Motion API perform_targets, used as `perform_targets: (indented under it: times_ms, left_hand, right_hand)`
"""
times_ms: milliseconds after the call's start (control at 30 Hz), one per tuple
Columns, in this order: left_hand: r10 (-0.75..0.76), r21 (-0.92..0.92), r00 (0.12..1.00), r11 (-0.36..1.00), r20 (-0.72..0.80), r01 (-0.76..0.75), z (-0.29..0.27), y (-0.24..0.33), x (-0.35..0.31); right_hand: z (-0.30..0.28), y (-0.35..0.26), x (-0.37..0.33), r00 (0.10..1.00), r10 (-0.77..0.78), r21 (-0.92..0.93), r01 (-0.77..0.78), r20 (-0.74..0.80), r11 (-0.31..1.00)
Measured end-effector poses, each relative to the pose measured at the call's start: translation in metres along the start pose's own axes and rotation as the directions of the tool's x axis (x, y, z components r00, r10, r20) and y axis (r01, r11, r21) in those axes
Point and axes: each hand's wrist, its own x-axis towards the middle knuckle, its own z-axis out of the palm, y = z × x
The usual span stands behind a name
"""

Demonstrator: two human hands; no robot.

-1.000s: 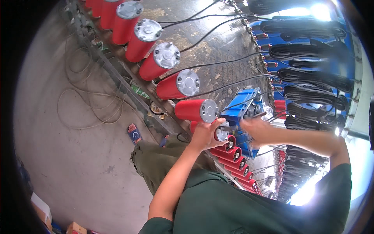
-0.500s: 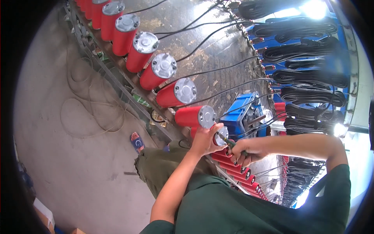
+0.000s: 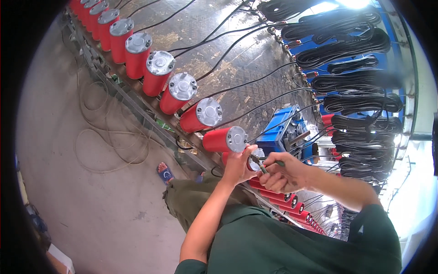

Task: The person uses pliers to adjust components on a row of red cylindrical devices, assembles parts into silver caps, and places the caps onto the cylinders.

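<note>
My right hand (image 3: 286, 173) grips green-handled pliers (image 3: 261, 165), whose handles are spread apart. The jaws of the pliers reach the silver end cap of a red cylinder (image 3: 258, 153) in the row before me. Around that cap my left hand (image 3: 237, 168) is closed, its thumb and fingers at the sides and covering most of the red body. What lies between the jaws is too small to make out. Just beyond stands another red cylinder (image 3: 216, 139) with a bare silver cap (image 3: 237, 139), close to my left fingertips.
More red cylinders (image 3: 196, 116) line the bench edge both ways. Black cables (image 3: 255, 80) cross the worn bench top (image 3: 219, 59) to hanging cable bundles (image 3: 346, 48). A blue crate (image 3: 276, 130) holds dark parts. A loose hose (image 3: 107, 132) lies on the floor.
The handles of the pliers have spread apart, and my right hand has turned and shifted slightly up. My left hand keeps its hold on the cylinder. The view has tilted a little.
</note>
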Motion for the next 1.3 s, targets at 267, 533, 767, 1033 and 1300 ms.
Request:
perform_targets:
  times_ms: [267, 533, 767, 1033, 1300]
  left_hand:
    - [-0.424, 0.135, 0.905, 0.895, -0.043, 0.426, 0.007, 0.045, 0.012]
    - [-0.451, 0.125, 0.889, 0.880, -0.082, 0.458, 0.014, 0.034, 0.015]
    - [-0.688, -0.233, 0.725, 0.708, -0.014, 0.667, 0.014, 0.056, 0.023]
    - [0.203, 0.684, 0.974, 0.698, 0.095, -0.212, 0.127, 0.117, 0.046]
    - [-0.487, 0.997, 0.870, 0.033, 0.076, -0.068, 0.230, 0.025, 0.164]
  right_hand:
    - [-0.087, 0.046, -0.074, 0.879, -0.441, -0.099, 0.462, 0.181, 0.881]
    - [-0.189, 0.093, -0.046, 0.752, -0.643, -0.025, 0.652, 0.144, 0.758]
    - [-0.326, 0.092, -0.033, 0.116, -0.983, -0.941, 0.289, -0.145, 0.173]
    - [-0.479, 0.018, -0.037, -0.076, -0.964, -0.966, -0.063, 0.255, -0.250]
    - [-0.479, -0.068, -0.031, -0.502, -0.761, -0.842, 0.110, 0.411, -0.528]
